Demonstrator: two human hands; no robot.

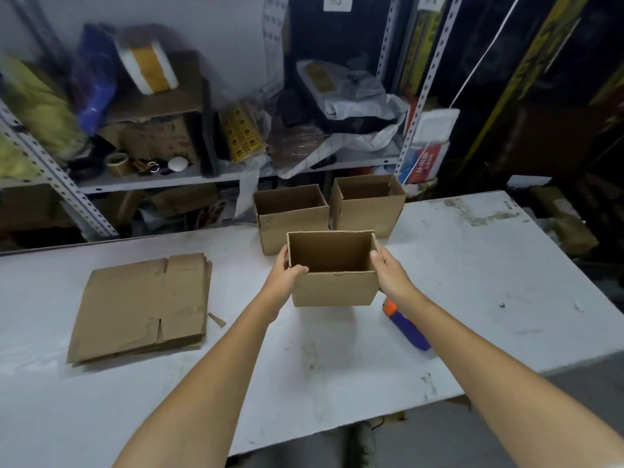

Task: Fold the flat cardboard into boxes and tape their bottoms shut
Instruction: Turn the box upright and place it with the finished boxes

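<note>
An open-topped brown cardboard box (334, 288) is held upright a little above the white table (472, 265). My left hand (285, 276) grips its left wall, thumb over the rim. My right hand (388, 270) grips its right wall. Two more folded boxes stand open at the table's far edge, one on the left (292, 224) and one on the right (368, 206). A stack of flat cardboard (141, 305) lies on the table to the left. An orange and purple tape dispenser (405, 324) lies under my right forearm.
A small cardboard scrap (216, 319) lies beside the flat stack. Behind the table stand metal shelves (169, 179) crowded with bags, tape rolls and cartons. The table's right edge drops off to a dark floor with more cartons.
</note>
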